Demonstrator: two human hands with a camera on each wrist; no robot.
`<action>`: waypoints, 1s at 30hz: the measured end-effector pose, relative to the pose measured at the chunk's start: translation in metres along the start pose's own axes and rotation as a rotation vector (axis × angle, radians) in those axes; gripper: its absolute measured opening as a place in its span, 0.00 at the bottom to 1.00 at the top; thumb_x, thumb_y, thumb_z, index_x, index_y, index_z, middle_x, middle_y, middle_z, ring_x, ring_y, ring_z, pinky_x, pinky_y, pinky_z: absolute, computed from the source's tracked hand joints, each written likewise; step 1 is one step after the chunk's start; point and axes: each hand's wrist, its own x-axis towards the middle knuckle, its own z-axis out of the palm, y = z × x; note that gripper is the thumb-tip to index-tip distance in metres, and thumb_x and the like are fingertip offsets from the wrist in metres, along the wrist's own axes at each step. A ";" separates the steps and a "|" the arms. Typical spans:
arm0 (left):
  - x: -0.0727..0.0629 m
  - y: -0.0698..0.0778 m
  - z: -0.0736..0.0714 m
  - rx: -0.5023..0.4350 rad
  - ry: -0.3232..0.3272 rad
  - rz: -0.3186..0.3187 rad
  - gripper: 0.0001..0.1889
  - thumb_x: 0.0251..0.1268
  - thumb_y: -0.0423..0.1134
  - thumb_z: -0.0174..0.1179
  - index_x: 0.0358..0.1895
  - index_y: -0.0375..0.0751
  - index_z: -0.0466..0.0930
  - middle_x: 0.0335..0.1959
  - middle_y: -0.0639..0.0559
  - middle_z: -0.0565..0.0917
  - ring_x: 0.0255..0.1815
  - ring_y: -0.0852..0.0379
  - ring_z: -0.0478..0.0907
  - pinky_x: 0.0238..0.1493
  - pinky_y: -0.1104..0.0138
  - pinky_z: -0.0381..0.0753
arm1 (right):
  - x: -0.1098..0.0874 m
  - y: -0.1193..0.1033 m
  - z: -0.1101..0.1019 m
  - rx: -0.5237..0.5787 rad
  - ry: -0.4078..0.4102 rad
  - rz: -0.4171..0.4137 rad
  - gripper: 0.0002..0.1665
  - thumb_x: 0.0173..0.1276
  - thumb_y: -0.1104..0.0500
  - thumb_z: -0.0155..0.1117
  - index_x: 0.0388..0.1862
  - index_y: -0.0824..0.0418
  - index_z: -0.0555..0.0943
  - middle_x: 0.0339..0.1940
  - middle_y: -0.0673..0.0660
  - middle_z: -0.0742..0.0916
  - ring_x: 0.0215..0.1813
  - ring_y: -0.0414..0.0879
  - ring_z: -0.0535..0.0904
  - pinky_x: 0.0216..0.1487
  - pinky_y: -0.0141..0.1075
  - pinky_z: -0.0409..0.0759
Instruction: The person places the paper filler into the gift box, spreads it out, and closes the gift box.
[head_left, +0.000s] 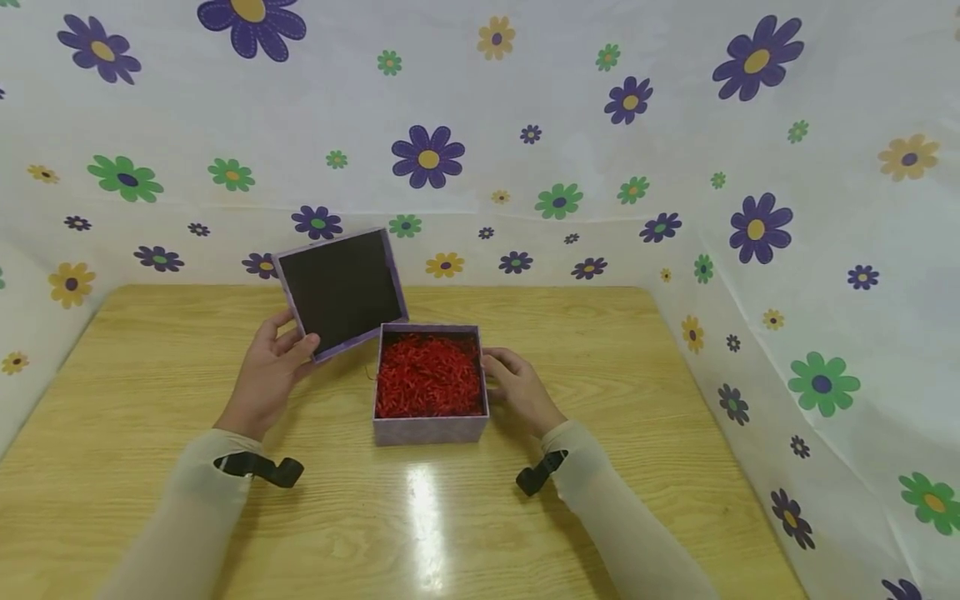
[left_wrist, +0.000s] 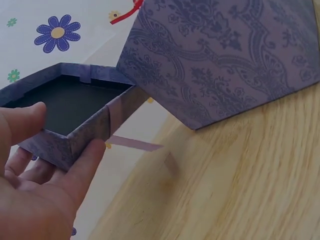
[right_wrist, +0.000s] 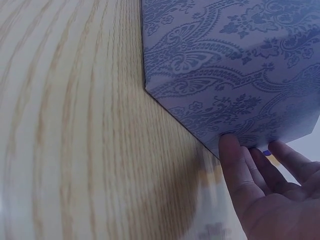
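Observation:
A square box (head_left: 429,431) with purple-grey damask patterning stands on the table, filled with red shredded paper (head_left: 429,377). Its lid (head_left: 342,287), black inside with a purple rim, is tilted up behind and left of the box. My left hand (head_left: 272,371) grips the lid at its near-left corner, thumb over the rim and fingers beneath. A thin pale ribbon (left_wrist: 136,143) hangs from the lid's side in the left wrist view. At the box's right wall, my right hand (head_left: 521,387) touches the patterned side with its fingertips, fingers loosely extended.
The wooden table (head_left: 322,533) spreads around the box. White cloth (head_left: 480,100) printed with flowers rises behind the table and along its sides. Dark straps (head_left: 258,468) circle both wrists over pale sleeves. A red strand (left_wrist: 129,12) sticks out past the box edge.

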 end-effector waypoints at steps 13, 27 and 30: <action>-0.007 0.012 0.017 -0.148 -0.012 0.190 0.31 0.74 0.27 0.60 0.76 0.46 0.64 0.61 0.52 0.83 0.58 0.58 0.84 0.55 0.66 0.84 | 0.001 -0.009 -0.006 -0.054 -0.015 -0.038 0.30 0.84 0.47 0.52 0.73 0.66 0.71 0.68 0.68 0.78 0.63 0.61 0.82 0.64 0.51 0.80; -0.006 0.023 0.037 -0.030 -0.109 0.202 0.28 0.75 0.28 0.59 0.75 0.46 0.65 0.63 0.51 0.82 0.60 0.58 0.81 0.56 0.67 0.84 | 0.016 -0.055 -0.007 -0.089 0.002 -0.258 0.26 0.85 0.52 0.52 0.71 0.68 0.72 0.70 0.70 0.76 0.71 0.65 0.72 0.72 0.56 0.71; -0.004 0.025 0.043 -0.024 -0.151 0.207 0.28 0.75 0.26 0.58 0.74 0.46 0.67 0.63 0.51 0.82 0.60 0.57 0.82 0.56 0.67 0.84 | 0.017 -0.070 -0.002 -0.078 -0.017 -0.314 0.26 0.85 0.53 0.51 0.72 0.68 0.73 0.69 0.68 0.78 0.70 0.65 0.73 0.71 0.56 0.73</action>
